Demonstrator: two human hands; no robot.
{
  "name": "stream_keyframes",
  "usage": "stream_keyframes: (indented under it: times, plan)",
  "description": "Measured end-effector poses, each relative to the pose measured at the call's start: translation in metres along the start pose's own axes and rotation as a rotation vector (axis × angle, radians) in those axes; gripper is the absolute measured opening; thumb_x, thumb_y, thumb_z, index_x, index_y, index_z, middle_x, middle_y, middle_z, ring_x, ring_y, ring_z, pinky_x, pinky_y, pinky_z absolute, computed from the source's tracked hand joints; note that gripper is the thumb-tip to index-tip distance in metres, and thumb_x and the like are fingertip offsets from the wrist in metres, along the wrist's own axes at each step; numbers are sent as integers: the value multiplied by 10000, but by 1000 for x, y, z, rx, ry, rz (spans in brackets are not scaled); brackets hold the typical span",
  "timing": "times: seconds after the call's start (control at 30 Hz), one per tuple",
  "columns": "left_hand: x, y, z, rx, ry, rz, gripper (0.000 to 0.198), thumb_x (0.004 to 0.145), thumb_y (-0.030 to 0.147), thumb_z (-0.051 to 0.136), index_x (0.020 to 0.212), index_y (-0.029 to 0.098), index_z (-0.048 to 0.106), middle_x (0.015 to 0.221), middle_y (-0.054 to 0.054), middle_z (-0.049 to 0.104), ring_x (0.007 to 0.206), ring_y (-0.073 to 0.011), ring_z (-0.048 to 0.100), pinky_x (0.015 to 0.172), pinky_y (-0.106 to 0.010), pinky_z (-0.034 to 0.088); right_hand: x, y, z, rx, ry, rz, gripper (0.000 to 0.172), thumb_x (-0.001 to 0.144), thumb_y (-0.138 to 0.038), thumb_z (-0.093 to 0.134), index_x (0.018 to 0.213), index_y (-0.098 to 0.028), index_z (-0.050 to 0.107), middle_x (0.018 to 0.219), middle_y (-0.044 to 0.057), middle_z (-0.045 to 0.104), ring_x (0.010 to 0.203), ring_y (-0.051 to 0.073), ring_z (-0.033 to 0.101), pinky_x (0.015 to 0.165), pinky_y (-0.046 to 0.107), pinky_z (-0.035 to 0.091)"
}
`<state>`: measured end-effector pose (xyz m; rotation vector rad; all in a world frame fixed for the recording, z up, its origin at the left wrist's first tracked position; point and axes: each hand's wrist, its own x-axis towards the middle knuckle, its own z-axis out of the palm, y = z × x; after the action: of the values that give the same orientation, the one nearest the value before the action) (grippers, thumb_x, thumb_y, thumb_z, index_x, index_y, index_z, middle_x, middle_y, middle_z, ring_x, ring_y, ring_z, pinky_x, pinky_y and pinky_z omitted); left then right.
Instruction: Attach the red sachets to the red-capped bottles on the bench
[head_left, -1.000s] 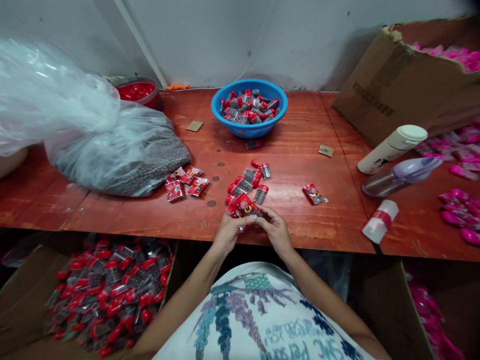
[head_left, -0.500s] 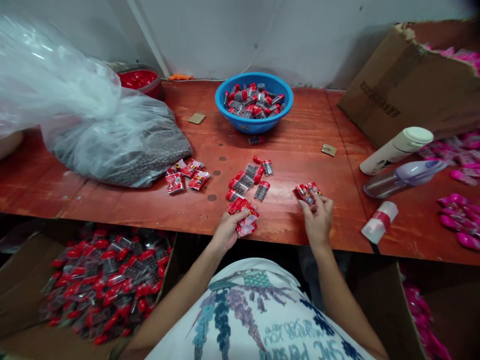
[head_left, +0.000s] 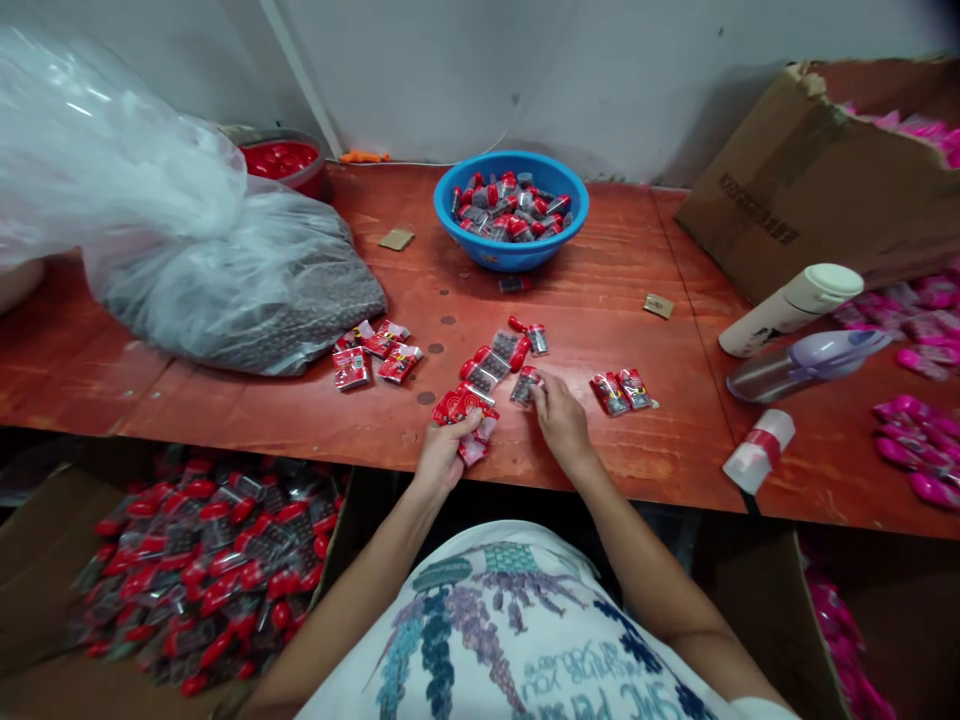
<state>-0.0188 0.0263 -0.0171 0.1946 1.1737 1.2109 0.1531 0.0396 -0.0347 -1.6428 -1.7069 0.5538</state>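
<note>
My left hand (head_left: 439,455) is closed on a stack of red printed packets (head_left: 463,412) at the near edge of the red wooden table (head_left: 585,300). My right hand (head_left: 561,420) pinches a small clear vial with a red cap (head_left: 524,385) lying on the table just right of the packets. More red-capped vials (head_left: 499,352) lie in a loose cluster beyond both hands. Two filled red packets (head_left: 621,390) rest side by side to the right of my right hand.
A blue bowl (head_left: 511,252) of vials stands at the back centre. Left are a plastic bag (head_left: 187,250) of dark pellets, filled packets (head_left: 375,352) and a red tub (head_left: 283,160). Right lie bottles (head_left: 787,305), a cardboard box (head_left: 817,180) and pink items (head_left: 919,450). A box of filled packets (head_left: 202,570) sits below left.
My right hand set a filled packet down beside another on the right, then came back left to a vial near the packets. My left hand kept hold of the packet stack.
</note>
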Motion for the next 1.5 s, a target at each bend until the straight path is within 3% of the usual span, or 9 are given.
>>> stream_keyframes:
  times: [0.13, 0.23, 0.37, 0.57, 0.63, 0.83, 1.0, 1.3, 1.5]
  plan:
    - [1, 4, 5, -57, -20, -21, 187, 613, 33, 730, 779, 100, 678, 702, -51, 709, 578, -153, 658, 581, -283, 568, 17, -6, 8, -308, -24, 133, 494, 882, -389, 517, 1298, -129, 467, 1076, 182, 600, 963, 292, 591, 770, 369, 458]
    - [1, 7, 7, -57, -41, -33, 160, 625, 45, 724, 771, 93, 683, 716, -63, 714, 589, -159, 664, 592, -282, 565, 15, -8, 11, -249, -86, 111, 541, 833, -334, 570, 1320, -133, 448, 1058, 163, 612, 956, 282, 594, 788, 366, 460]
    - [6, 7, 7, -73, -16, 37, 178, 586, 9, 736, 737, 88, 687, 724, -65, 721, 624, -154, 674, 636, -254, 557, -3, -4, 9, 70, -42, 128, 374, 791, -321, 590, 1132, -169, 595, 1016, 106, 621, 903, 235, 604, 780, 347, 484]
    - [12, 5, 8, -119, -16, 28, 116, 622, 48, 744, 714, 78, 680, 657, -55, 700, 541, -131, 639, 544, -225, 533, -42, -24, 3, 760, -184, 306, 421, 839, -425, 547, 1206, -219, 520, 785, -1, 603, 582, 127, 572, 419, 198, 399]
    - [11, 5, 10, -141, -19, 18, 114, 634, 45, 738, 725, 80, 678, 662, -52, 699, 553, -131, 642, 561, -231, 540, -49, -32, 3, 789, -199, 290, 415, 846, -415, 554, 1210, -219, 523, 768, -7, 600, 557, 109, 542, 444, 196, 414]
    - [6, 4, 16, -156, -47, -27, 154, 634, 46, 739, 762, 97, 672, 701, -43, 706, 579, -148, 653, 572, -261, 552, -49, -34, 6, 649, -7, 180, 380, 827, -351, 599, 1182, -239, 523, 804, -14, 603, 605, 110, 534, 548, 215, 448]
    - [0, 7, 18, -138, -64, -17, 162, 619, 52, 749, 752, 98, 670, 703, -42, 705, 590, -143, 655, 618, -256, 554, -49, -34, 2, 555, -68, 90, 361, 841, -338, 578, 1185, -237, 535, 925, 16, 656, 746, 152, 612, 698, 266, 489]
    - [-3, 5, 19, -93, -83, 53, 202, 585, 84, 788, 750, 109, 672, 687, -24, 695, 554, -122, 631, 562, -229, 530, -51, -34, 3, 563, 22, 152, 381, 859, -359, 550, 1218, -236, 514, 889, 20, 648, 678, 143, 598, 612, 251, 490]
    - [-4, 7, 22, -115, -37, 59, 171, 607, 63, 761, 747, 106, 673, 692, -28, 697, 563, -127, 640, 538, -225, 529, -57, -40, -2, 553, 86, 107, 372, 850, -346, 572, 1199, -228, 524, 976, 42, 656, 802, 164, 630, 732, 281, 505]
